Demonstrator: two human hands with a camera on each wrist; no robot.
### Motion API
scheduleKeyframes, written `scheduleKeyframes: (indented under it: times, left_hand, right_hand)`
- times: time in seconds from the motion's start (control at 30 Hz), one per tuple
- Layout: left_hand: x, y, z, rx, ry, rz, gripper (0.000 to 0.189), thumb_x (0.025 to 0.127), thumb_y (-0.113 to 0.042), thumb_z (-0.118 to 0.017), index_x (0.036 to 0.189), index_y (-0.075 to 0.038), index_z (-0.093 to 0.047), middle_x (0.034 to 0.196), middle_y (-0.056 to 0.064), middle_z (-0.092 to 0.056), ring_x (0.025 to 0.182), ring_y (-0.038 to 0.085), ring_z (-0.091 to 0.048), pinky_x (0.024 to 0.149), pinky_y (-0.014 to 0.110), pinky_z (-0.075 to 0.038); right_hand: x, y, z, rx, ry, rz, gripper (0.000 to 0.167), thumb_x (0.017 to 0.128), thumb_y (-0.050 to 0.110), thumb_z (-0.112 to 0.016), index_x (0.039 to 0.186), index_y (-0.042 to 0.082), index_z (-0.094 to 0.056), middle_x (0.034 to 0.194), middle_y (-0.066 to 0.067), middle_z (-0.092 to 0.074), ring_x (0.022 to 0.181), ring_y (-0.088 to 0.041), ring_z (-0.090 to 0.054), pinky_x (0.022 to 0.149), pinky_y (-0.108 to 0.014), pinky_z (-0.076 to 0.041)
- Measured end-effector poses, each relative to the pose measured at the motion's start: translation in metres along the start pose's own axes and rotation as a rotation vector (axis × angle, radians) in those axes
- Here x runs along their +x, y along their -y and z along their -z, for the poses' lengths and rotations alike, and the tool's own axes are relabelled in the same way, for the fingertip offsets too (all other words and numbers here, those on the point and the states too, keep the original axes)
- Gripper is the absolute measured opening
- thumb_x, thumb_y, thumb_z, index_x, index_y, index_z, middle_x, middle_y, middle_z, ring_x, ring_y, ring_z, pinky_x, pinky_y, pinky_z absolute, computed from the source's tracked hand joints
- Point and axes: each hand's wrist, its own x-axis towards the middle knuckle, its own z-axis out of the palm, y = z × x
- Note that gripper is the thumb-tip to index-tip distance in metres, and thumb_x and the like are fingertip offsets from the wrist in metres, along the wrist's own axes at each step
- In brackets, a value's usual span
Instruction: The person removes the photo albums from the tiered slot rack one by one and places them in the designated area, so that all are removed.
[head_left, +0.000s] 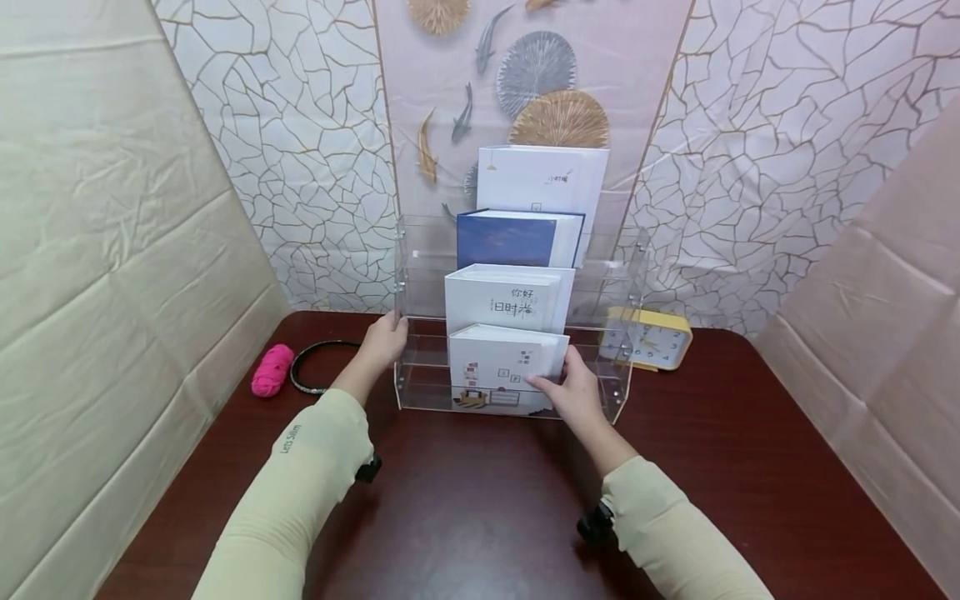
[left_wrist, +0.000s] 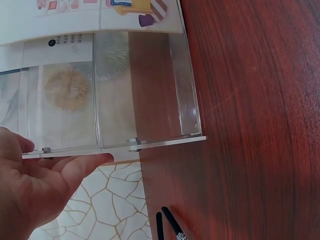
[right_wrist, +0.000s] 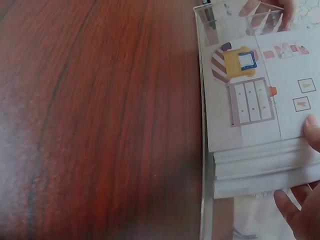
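A clear acrylic rack (head_left: pixel 427 377) stands on the table with books in tiers, one above another. My left hand (head_left: pixel 384 340) holds the rack's left side panel (left_wrist: pixel 170 144), thumb on one face and fingers along the other. In the lowest tier sits a white book (head_left: pixel 480 358) with small drawings on its cover. My right hand (head_left: pixel 581 390) grips this book by its right edge, thumb on the front cover and fingers behind. Behind it rise a white book with large characters (head_left: pixel 480 300), a blue book (head_left: pixel 502 237) and a taller white book (head_left: pixel 510 177).
To the rack's left lie a pink yarn skein (head_left: pixel 272 371) and a dark ring-shaped band (head_left: pixel 298 379). A yellow square clock (head_left: pixel 663 340) stands at the right, partly seen through the rack. Cloth-covered walls (head_left: pixel 750 208) enclose the table (head_left: pixel 465 508) at the back and sides.
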Motion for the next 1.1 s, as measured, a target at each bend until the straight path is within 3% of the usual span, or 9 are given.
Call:
scheduleKeyframes:
  times: [0.13,0.47,0.67,1.1]
  left_hand:
    - [-0.001,0.001,-0.001,0.001,0.006,-0.015,0.042,0.101,-0.02,-0.032,0.133,0.005,-0.043,0.131,0.025,-0.048,0.116,0.036,-0.048,0.091,0.046,-0.044]
    - [-0.002,0.0,-0.002,0.032,-0.031,-0.02,0.039,0.101,-0.02,-0.032,0.124,0.006,-0.049,0.121,0.027,-0.054,0.106,0.037,-0.055,0.081,0.045,-0.049]
    - [-0.001,0.001,-0.003,0.048,-0.042,-0.034,0.036,0.101,-0.02,-0.033,0.118,0.006,-0.051,0.119,0.027,-0.055,0.108,0.037,-0.053,0.089,0.047,-0.044]
    - [0.0,0.001,-0.002,0.05,-0.05,-0.037,0.035,0.101,-0.021,-0.031,0.115,0.005,-0.052,0.113,0.027,-0.057,0.101,0.036,-0.055,0.08,0.045,-0.049]
  right_hand:
    - [0.001,0.007,-0.002,-0.03,0.001,0.044,0.051,0.07,0.014,-0.084,0.107,0.006,-0.05,0.097,-0.012,-0.068,0.084,-0.025,-0.063,0.07,-0.041,-0.051]
    - [0.01,0.037,-0.016,-0.1,0.022,0.196,0.05,0.073,0.015,-0.082,0.109,0.006,-0.049,0.094,-0.015,-0.065,0.081,-0.029,-0.061,0.069,-0.043,-0.049]
    - [0.011,0.037,-0.021,-0.015,0.018,0.18,0.048,0.073,0.007,-0.08,0.109,0.005,-0.048,0.097,-0.015,-0.064,0.084,-0.029,-0.059,0.071,-0.045,-0.048]
    - [0.017,0.042,-0.012,0.184,0.003,0.126,0.048,0.074,-0.002,-0.076,0.111,0.0,-0.046,0.104,-0.017,-0.061,0.091,-0.03,-0.057,0.08,-0.044,-0.047]
